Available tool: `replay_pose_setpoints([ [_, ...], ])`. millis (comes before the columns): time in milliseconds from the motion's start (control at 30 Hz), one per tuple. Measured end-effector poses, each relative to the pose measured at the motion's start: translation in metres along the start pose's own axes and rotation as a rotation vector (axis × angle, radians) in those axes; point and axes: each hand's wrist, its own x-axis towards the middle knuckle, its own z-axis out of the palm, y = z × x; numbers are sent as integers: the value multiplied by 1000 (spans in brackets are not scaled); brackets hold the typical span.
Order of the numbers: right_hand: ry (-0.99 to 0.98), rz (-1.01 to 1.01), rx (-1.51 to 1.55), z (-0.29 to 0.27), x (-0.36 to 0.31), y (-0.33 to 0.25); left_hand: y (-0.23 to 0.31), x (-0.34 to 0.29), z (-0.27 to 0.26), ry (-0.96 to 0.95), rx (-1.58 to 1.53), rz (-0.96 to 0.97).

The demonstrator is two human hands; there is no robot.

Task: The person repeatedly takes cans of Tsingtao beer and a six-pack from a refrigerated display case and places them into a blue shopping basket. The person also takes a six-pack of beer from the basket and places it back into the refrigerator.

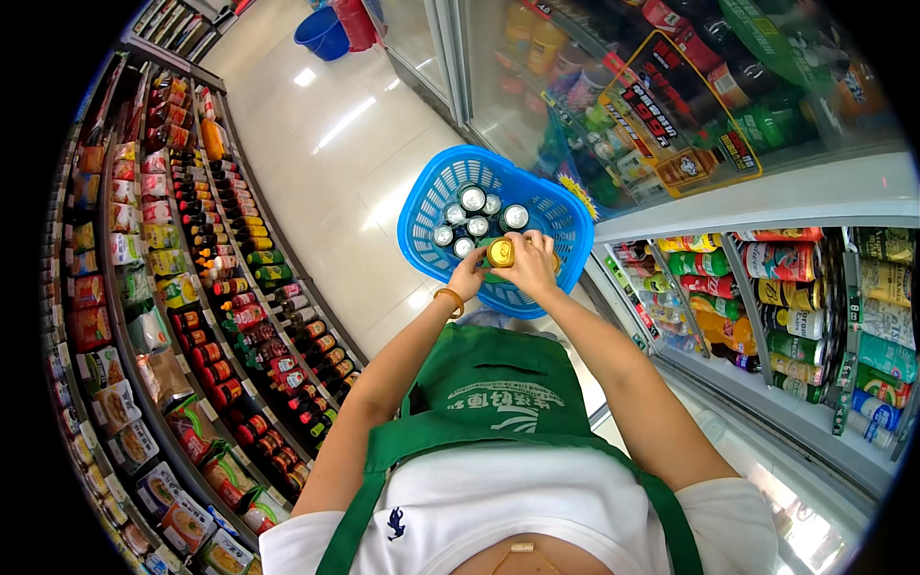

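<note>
A blue plastic basket with slotted sides stands in front of me, holding several silver-topped drink cans upright. Over its near side, my right hand is closed around a can with a gold top. My left hand is curled against the same can's left side, its fingertips partly hidden by the can and the other fingers. A silver-topped can sits just beyond the left fingertips. Something green shows between my hands, too covered to make out.
Close on the right, a glass cooler door stands beside the basket, with shelves of bottles and cans nearer me. Shelves of packets and bottled sauces line the left. A blue bucket stands on the tiled floor farther off.
</note>
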Motion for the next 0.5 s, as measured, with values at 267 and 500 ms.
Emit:
replay_pose_setpoints([
  [267, -193, -77, 7, -20, -10, 11, 50, -23, -6, -90, -42, 39],
  [500, -173, -91, 66, -89, -32, 9, 141, -51, 11, -124, -21, 136],
])
